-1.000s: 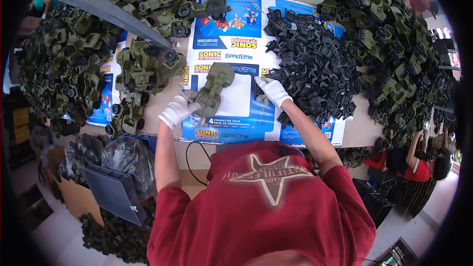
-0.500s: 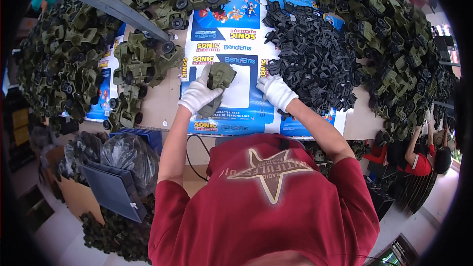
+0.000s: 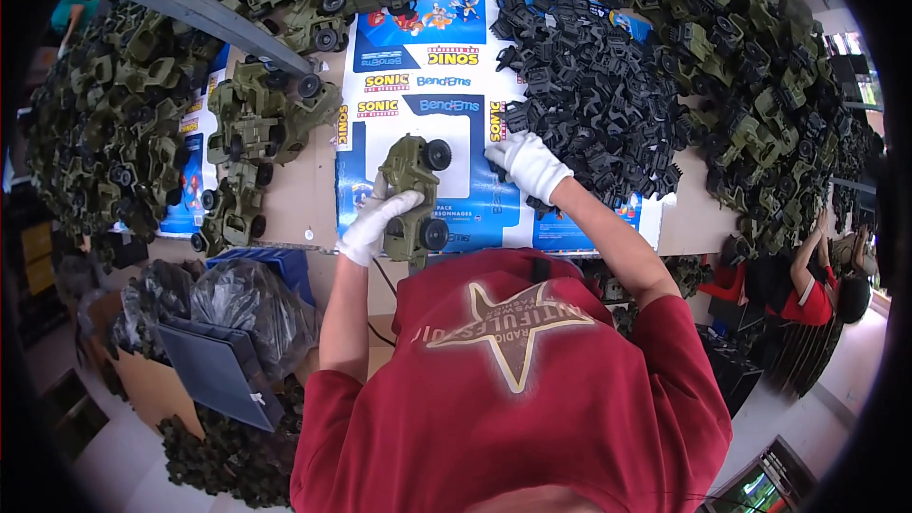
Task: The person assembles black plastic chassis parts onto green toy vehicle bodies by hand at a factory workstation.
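Note:
My left hand, in a white glove, grips an olive-green toy jeep from its left side. The jeep is tilted, with two black wheels showing on its right. To the right, my gloved right hand has its fingers pinched together around a small black plastic part, mostly hidden by the glove. That hand is at the near left edge of a heap of black plastic parts. Beneath both hands lies a printed blue and white cardboard sheet.
Olive toy jeeps are heaped at the left and right. A grey metal bar slants over the far left. Below the table's left are a blue crate and a grey plastic bin. Another person is at the far right.
My left hand has brought the jeep nearer to me and turned it, so its wheels now show on the right. My right hand has shifted slightly left in the picture, still pinched.

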Demonstrator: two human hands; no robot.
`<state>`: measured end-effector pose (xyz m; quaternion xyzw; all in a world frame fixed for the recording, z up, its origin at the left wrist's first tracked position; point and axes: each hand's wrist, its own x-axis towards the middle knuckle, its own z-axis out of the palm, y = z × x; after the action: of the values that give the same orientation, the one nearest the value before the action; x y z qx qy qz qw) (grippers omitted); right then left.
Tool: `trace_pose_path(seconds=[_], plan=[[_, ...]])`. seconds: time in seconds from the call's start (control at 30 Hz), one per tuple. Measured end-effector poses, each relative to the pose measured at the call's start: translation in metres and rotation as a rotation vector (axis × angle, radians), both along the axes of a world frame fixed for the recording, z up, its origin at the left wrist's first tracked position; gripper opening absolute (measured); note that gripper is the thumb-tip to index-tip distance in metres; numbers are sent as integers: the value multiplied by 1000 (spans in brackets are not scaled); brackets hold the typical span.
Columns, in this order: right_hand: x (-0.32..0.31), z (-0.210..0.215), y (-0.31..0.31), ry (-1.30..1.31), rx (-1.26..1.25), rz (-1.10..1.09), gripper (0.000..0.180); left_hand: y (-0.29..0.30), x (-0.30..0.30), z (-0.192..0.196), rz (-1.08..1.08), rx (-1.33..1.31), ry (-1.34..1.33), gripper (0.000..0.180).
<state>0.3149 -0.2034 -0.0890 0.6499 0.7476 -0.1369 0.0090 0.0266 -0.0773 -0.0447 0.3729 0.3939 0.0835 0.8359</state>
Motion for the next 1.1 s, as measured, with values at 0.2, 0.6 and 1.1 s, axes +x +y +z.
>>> trace_pose_path(seconds=[0.2, 0.6, 1.1], plan=[[-1, 62, 15, 1292, -37, -540, 51, -15, 26, 56, -155, 116, -140, 81], [-4, 71, -1, 1640, -210, -422, 59, -27, 41, 52, -284, 359, -132, 91], [-2, 93, 7, 1376, -29, -453, 60, -45, 67, 85, -164, 303, 52, 90]])
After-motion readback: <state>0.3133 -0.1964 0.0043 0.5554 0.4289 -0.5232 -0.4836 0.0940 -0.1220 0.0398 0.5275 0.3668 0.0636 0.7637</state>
